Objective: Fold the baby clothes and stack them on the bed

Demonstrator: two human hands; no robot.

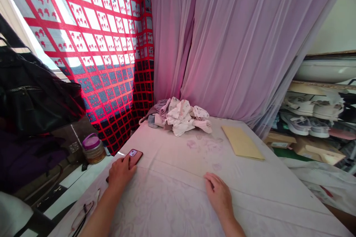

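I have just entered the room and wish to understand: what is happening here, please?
A person's left hand lies over a phone, camera side up, on a cloth-covered surface. The right hand rests on the cloth with no visible object in it. A heap of clothes sits at the far end, a flat yellowish folder or paper lies on the right, and glasses lie by the left forearm.

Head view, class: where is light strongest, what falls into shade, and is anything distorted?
Head view: daylight glares through the red-gridded curtain; the black zippered bag, left, is in shade; toward the corners the floral cloth looks stretched, perhaps by a wide lens; left hand, right hand and smartphone are clearly outlined.
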